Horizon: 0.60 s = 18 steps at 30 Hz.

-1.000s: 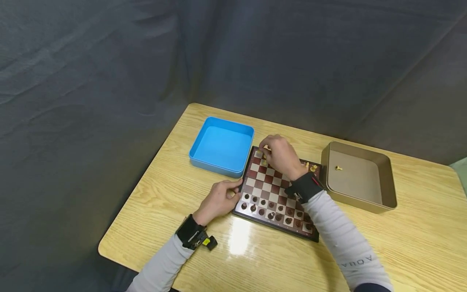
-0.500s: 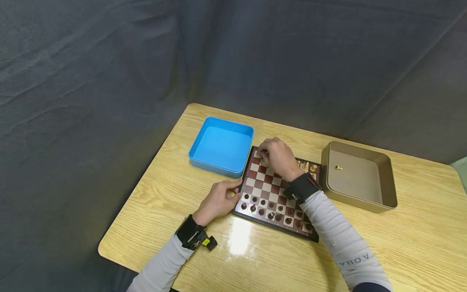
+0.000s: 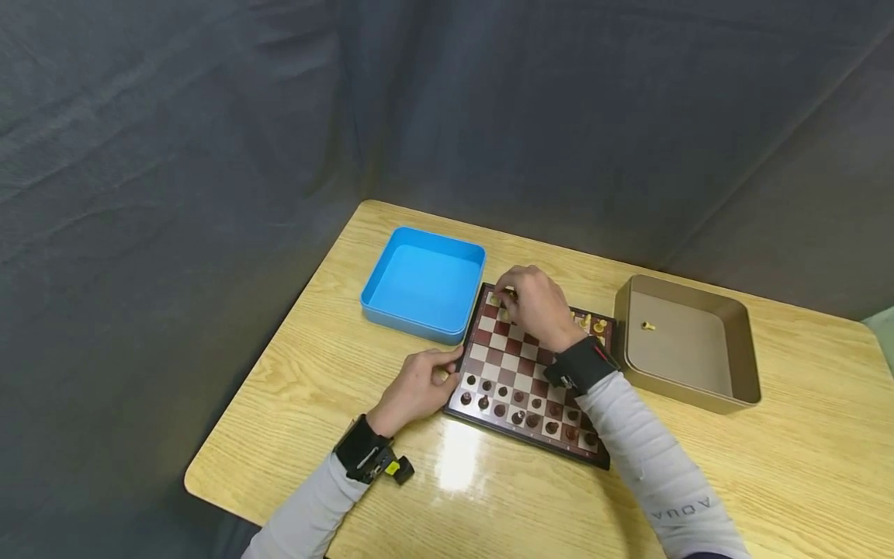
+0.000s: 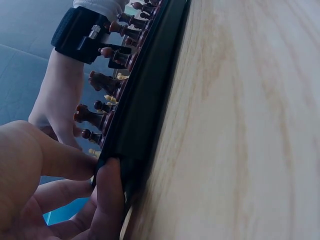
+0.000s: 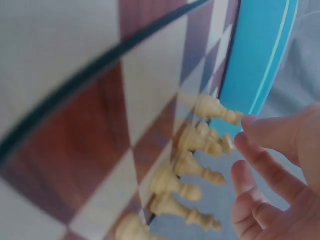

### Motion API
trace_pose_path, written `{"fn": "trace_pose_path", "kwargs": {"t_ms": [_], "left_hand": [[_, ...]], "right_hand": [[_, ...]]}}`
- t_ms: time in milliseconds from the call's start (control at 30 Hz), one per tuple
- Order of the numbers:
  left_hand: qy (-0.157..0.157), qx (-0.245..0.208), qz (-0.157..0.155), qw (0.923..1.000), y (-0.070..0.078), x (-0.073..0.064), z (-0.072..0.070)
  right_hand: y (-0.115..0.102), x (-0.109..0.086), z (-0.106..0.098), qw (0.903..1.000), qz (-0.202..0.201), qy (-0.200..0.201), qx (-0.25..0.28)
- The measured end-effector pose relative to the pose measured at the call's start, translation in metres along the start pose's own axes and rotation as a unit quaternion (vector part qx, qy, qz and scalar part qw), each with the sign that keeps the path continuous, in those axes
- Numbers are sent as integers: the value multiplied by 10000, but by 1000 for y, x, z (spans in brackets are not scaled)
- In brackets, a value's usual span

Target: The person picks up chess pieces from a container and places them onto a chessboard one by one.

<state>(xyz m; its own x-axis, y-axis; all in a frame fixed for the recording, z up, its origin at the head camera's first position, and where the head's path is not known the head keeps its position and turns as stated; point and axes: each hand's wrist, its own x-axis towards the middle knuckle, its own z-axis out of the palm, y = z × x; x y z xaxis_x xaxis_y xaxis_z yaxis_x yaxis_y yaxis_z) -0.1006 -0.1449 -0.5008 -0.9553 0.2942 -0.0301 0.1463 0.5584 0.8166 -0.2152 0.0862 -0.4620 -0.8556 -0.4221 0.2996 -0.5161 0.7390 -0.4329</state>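
My left hand (image 3: 417, 386) grips the left edge of a chessboard (image 3: 499, 339) between thumb and fingers. In the left wrist view the thumb and fingertips (image 4: 109, 182) pinch the board's dark rim near a corner. Over the far left part of the board is my right hand (image 3: 538, 304). Its thumb and forefinger meet at the top of a cream chess piece (image 5: 217, 108), which stands on the board; the other fingers are loosely bent. More cream pieces (image 5: 192, 167) stand close beside it, partly hidden by the hand in the head view.
Two rows of dark brown chess pieces (image 3: 517, 418) line the near side. A blue tray (image 3: 419, 332) stands left of the board. On the right, a brown tray (image 3: 684, 388) holds one cream chess piece (image 3: 648, 326). Dark cloth (image 3: 489, 116) hangs behind the wooden table (image 3: 293, 373).
My right hand shifts slightly toward me at the far left corner, staying by the cream pieces. The left hand keeps its grip on the board.
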Motion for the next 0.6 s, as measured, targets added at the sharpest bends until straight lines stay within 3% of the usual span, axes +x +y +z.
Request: {"fn": "trace_pose_path", "kwargs": {"t_ms": [600], "left_hand": [[-7, -32, 20, 10000, -4, 5, -7]], "right_hand": [[22, -22, -49, 9980, 592, 236, 33]]}}
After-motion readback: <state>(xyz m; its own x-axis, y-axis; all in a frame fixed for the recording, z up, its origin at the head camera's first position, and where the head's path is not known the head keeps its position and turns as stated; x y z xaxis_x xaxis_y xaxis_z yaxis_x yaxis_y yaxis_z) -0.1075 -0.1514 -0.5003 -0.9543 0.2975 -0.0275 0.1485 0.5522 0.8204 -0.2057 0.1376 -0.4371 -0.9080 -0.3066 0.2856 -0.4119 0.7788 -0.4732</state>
